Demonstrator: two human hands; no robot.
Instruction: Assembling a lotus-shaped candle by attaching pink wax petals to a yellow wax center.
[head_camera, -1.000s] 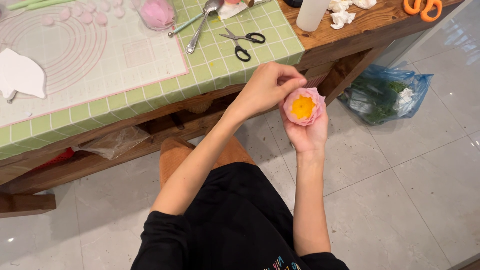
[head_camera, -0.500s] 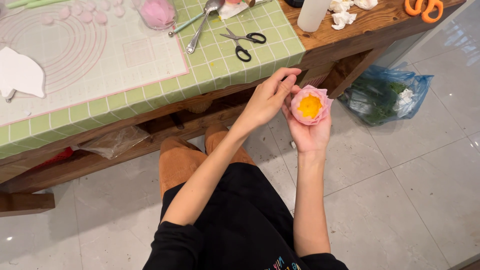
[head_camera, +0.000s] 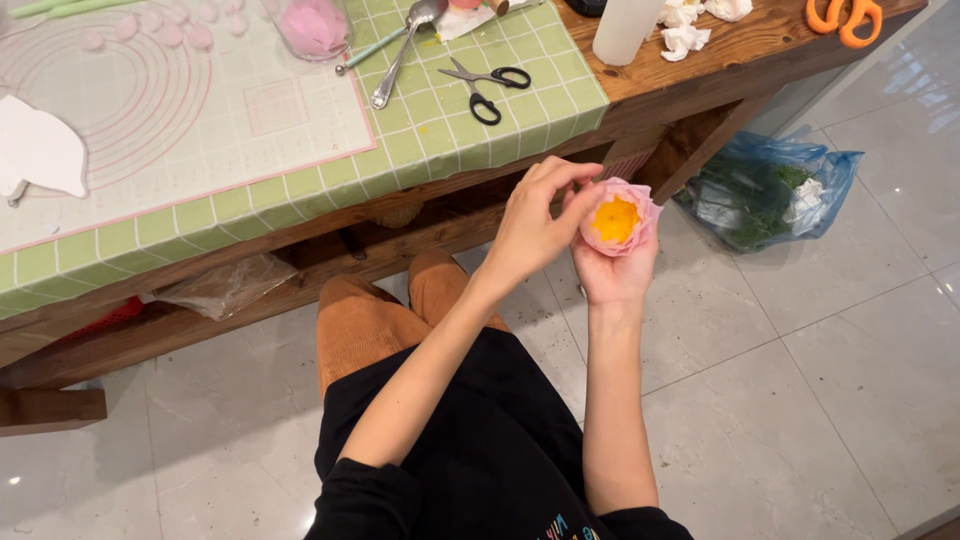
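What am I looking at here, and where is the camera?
No machine here: a seated person works with bare hands, and the single camera sits on their head, looking down. The right hand cups a pink flower with a yellow centre, while the left hand touches its petals with the fingertips. In front is a wooden table with a green grid mat. On it lie black scissors, a spoon and a pale rolling mat. A blue bag sits on the floor.
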